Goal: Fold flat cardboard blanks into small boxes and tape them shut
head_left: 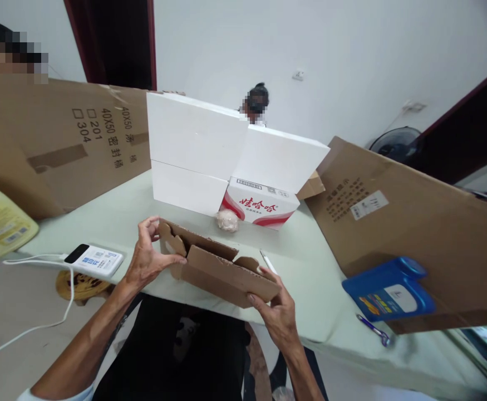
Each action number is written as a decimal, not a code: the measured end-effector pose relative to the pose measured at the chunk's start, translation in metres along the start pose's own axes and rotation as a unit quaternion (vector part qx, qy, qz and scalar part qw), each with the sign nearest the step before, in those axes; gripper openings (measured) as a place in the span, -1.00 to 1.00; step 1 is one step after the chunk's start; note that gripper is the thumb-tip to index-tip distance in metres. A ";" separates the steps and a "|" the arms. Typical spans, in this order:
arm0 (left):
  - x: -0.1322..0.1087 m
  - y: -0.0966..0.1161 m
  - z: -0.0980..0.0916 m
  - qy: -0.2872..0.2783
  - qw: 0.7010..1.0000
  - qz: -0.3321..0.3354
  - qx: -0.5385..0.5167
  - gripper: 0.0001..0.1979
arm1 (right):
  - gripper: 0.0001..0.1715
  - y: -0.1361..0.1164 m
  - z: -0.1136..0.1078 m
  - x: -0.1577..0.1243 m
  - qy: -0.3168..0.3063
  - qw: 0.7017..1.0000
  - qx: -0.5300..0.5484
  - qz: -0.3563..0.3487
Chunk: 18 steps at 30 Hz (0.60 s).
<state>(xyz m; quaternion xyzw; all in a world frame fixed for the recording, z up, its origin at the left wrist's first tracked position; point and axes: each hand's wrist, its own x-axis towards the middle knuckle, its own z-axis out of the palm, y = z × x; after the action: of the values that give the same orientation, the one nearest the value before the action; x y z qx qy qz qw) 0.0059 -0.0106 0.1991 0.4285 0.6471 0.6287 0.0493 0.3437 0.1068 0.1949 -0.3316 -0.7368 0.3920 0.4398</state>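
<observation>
A small brown cardboard box (222, 277) is held between my two hands over the near edge of the table, its top flaps partly raised. My left hand (149, 259) grips its left end, thumb on the near side and fingers behind. At the right end, my right hand (279, 312) holds the corner with the thumb in front. Just beyond the box lies a plastic-wrapped round lump (227, 220); I cannot tell what it is. A white pen-like stick (268, 260) rests behind the box's right side.
White panels (197, 133) and a red-and-white carton (262, 206) stand at the back. Large cardboard sheets flank the table (310, 267). A power bank (95, 259) with a cable lies left, near a yellow jug (1, 223). A blue bottle (389, 289) and purple razor-like tool (373, 329) lie right.
</observation>
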 end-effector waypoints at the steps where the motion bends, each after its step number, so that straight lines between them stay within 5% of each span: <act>1: 0.004 0.000 0.002 0.005 1.000 -0.010 0.004 0.33 | -0.46 0.002 0.000 0.002 -0.024 1.000 -0.006 0.007; 3: 0.012 -0.003 0.006 0.017 0.999 -0.035 0.003 0.43 | -0.65 0.007 0.001 0.006 -0.057 0.998 -0.013 0.009; 6: 0.023 -0.014 0.008 -0.007 0.993 -0.101 -0.068 0.43 | -0.59 0.014 0.003 0.011 -0.048 0.998 0.005 0.037; 12: 0.014 -0.041 0.007 -0.198 0.933 -0.225 -0.198 -0.20 | -0.38 0.025 0.003 0.015 0.024 0.979 0.118 0.167; 18: 0.001 -0.049 0.011 -0.209 0.924 -0.242 -0.208 -0.22 | -0.20 0.034 -0.003 0.014 0.003 0.954 0.187 0.233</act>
<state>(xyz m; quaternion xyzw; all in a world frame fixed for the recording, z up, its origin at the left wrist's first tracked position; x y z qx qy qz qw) -0.0124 0.0064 0.1560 0.3605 0.5605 0.6142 0.4226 0.3461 0.1352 0.1720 -0.4075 -0.5512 0.6134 0.3923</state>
